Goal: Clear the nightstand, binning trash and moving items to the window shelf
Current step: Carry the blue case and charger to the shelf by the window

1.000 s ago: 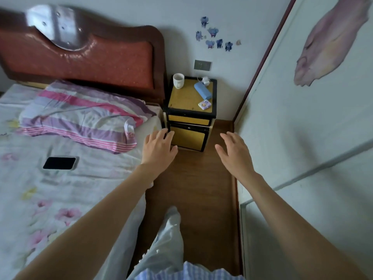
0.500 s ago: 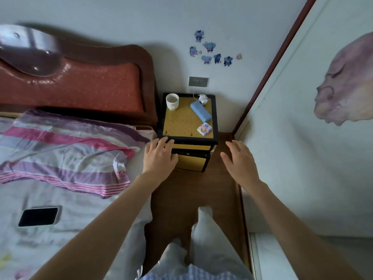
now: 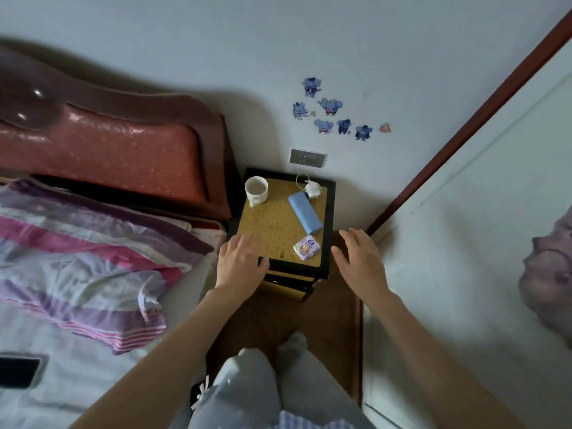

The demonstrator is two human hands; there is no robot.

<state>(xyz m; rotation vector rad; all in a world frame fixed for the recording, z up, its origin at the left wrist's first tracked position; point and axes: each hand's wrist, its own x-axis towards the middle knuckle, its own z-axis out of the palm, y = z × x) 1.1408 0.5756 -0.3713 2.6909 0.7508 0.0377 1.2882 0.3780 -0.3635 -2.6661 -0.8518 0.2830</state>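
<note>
Head view: nightstand in the far corner, beside the bed.
On top: mug far left, blue case, charger, snack packet near right.
Hands: left hand flat over the near-left edge, right hand open just right of it; both empty, probably reaching.
Hidden: bin and window shelf out of view; phone cut off.

Your nightstand stood black-framed with a yellow patterned top. On it, a white mug sat upright at the back left corner. A blue oblong case lay angled on the right half, touching a white charger plug at the back edge. A small printed packet lay flat at the front right corner.
</note>
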